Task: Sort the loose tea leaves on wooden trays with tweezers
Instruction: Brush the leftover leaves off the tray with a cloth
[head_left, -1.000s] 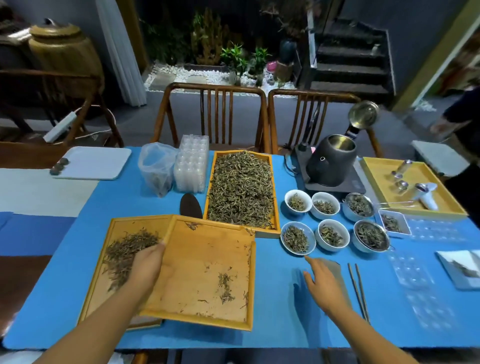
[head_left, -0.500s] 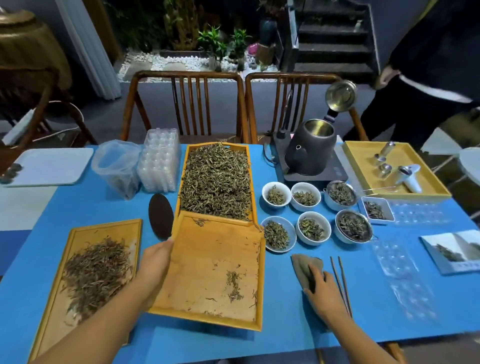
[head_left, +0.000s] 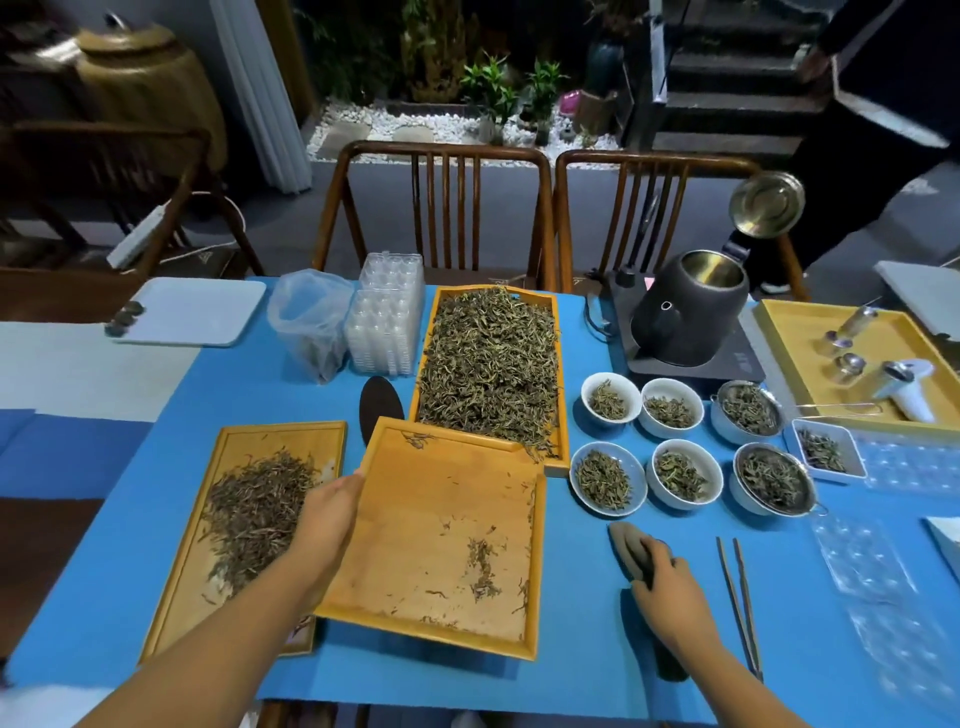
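Observation:
My left hand (head_left: 330, 512) grips the left rim of a nearly bare wooden tray (head_left: 415, 525) that holds a few scattered tea leaves and leans on the full tray (head_left: 491, 361) of loose leaves behind it. To the left lies a third wooden tray (head_left: 228, 525) with a heap of darker sorted leaves. My right hand (head_left: 670, 587) holds a dark flat scoop-like piece (head_left: 626, 548) on the blue cloth. The tweezers (head_left: 740, 608) lie untouched just right of that hand.
Several white bowls (head_left: 605, 475) and strainers (head_left: 774, 478) of tea stand right of the trays. A dark kettle (head_left: 688, 312) sits behind them, a yellow tray (head_left: 789, 353) with tools at far right. Clear blister packs (head_left: 384, 322), a plastic bag (head_left: 311, 317), two chairs and a passing person are beyond.
The tray in my left hand has stayed leaning on the full tray after sliding right off the left tray. My right hand has closed round the dark piece on the cloth.

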